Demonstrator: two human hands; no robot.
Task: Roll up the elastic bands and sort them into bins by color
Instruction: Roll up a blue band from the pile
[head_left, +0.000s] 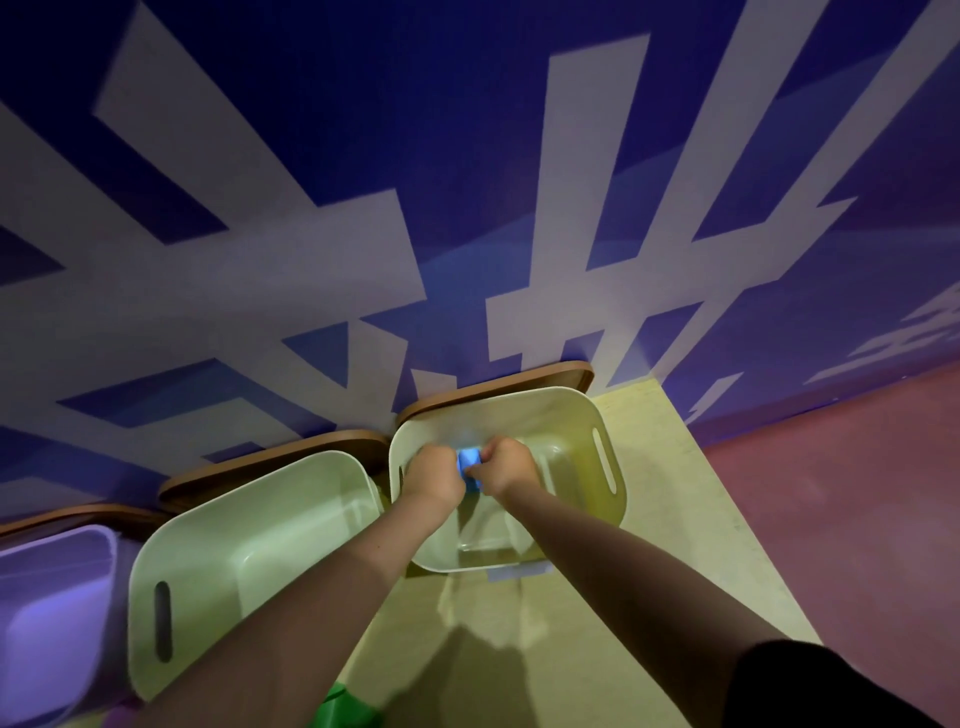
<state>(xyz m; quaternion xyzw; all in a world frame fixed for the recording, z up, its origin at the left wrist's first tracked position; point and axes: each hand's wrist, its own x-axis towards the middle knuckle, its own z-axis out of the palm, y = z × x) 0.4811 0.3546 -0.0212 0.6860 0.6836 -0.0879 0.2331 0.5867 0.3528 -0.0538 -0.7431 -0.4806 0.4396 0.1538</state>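
A: Why are both hands reaching so far out?

B: They share one thing. The left hand (434, 475) and the right hand (511, 467) are curled in toward each other, pinching a small blue rolled band (469, 464) between them, right over the open mouth of the far-right bin (608, 457). My guess is two hands keep the roll from springing loose until it drops in.

A: So that bin is for blue?

B: Seems likely, though I can't see anything lying inside it; the forearms cover much of its floor.

A: What's beside it?

B: To its left, nearer, is a second pale bin (161, 587) with a slot handle, and it looks bare inside. Farther left, a lavender bin (78, 545) is cut off by the edge. Each has a brown lid (498, 387) leaning behind it against the blue patterned wall (363, 156).

A: Anything in the way?

B: Not really. The bins stand just beside each other on the yellowish table (691, 519), so a drop near a rim could land in the wrong one. Near the bottom edge something green (345, 706) shows, maybe another band; too little shows to tell.
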